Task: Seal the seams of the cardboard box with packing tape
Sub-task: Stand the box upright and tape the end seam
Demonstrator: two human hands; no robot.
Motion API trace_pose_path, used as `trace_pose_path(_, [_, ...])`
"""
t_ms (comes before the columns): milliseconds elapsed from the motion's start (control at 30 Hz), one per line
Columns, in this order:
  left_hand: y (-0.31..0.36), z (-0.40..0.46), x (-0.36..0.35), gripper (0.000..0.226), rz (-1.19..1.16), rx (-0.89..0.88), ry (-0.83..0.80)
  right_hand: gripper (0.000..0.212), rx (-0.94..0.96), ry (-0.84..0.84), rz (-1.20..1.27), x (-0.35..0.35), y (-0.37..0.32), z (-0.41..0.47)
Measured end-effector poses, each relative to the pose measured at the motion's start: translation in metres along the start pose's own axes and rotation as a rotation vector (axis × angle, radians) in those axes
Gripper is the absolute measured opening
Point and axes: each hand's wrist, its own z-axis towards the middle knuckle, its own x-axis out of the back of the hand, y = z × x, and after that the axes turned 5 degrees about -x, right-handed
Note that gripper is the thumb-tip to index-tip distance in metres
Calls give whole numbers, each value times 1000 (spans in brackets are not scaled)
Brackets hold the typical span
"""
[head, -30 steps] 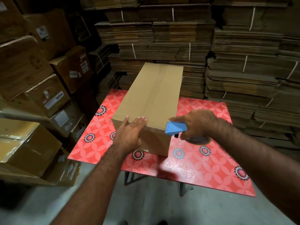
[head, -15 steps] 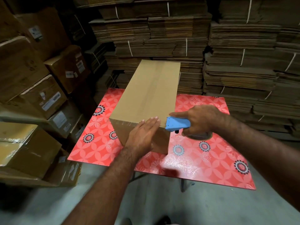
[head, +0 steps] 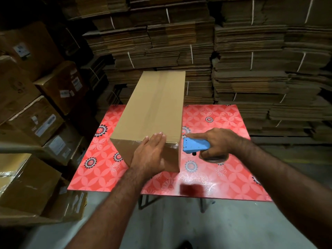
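Brown cardboard box (head: 152,108) lies lengthwise on red flower-patterned desk (head: 224,169), near end facing person. White labels on stacked cartons (head: 45,121) at left, print too small to read. Left hand (head: 150,155) flat, fingers together, pressed on box's near top edge and end face. Right hand (head: 217,142) wrapped around blue tape dispenser (head: 195,146), index finger extended, just beside box's near right corner. Bundled flat cardboard (head: 251,60) stacked behind.

The cardboard box (head: 152,112) lies on the table (head: 224,173), bundled cardboard stacks (head: 251,69) behind, boxes (head: 36,114) left.
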Motion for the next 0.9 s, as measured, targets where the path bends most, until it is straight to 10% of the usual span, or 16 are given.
trace_pose_path(900, [29, 26, -14, 87, 93, -255, -36, 78, -36, 46, 728, -66, 12, 22])
